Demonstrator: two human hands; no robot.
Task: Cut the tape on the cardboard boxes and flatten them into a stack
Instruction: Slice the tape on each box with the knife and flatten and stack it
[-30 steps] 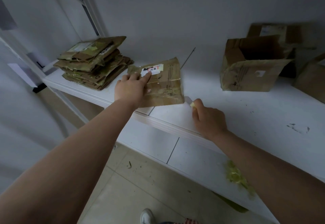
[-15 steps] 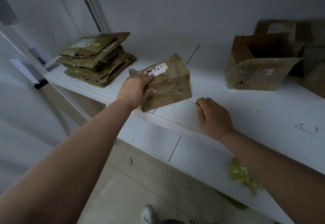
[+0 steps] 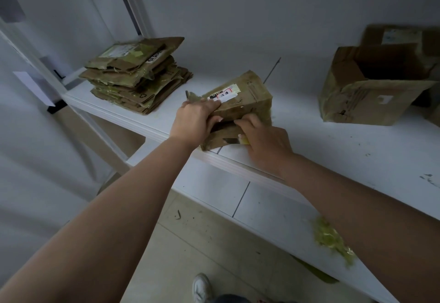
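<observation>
Small taped box [image 3: 240, 105] sits at near edge of the white surface [image 3: 333, 150], pulled close for the cut. Left hand [image 3: 194, 119] grip clamped over its top-left to pin it. Right hand [image 3: 266, 140] grip closed on a small blade [image 3: 229, 141], laid against the near face. Flattened stack [image 3: 135, 74] waits far left, open box [image 3: 373, 88] right

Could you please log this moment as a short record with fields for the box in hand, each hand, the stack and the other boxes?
box in hand: small taped box on the white shelf, near its front edge
left hand: left hand in a grip on the box's top left
right hand: right hand at the box's near face, holding a small blade
stack: flattened boxes, left of the box
other boxes: open box at right, not flattened
</observation>
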